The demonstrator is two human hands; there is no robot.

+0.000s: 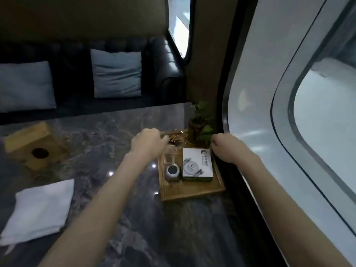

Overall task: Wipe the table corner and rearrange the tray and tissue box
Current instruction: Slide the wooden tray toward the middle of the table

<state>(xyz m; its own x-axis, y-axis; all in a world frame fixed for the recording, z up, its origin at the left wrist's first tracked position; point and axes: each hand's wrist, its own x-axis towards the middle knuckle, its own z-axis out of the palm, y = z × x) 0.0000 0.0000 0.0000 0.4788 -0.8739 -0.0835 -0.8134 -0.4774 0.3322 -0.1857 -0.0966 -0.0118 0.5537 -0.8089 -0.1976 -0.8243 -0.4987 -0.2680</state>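
A wooden tray [190, 192] lies at the right side of the dark marble table [107, 132], close to the wall. On it stand a white box [196, 164], a small round metal pot [172, 171], a glass ashtray [173, 141] and a potted plant [200, 124]. My left hand [148, 141] is closed on the tray's far left rim. My right hand [225, 147] is closed on its far right rim. A wooden tissue box [36, 145] sits at the left. A folded white cloth [40, 209] lies near the front left.
A black sofa [165, 60] with two grey cushions [117, 73] stands behind the table. A curved white wall with a window [269, 93] runs along the right edge of the table, very close to the tray.
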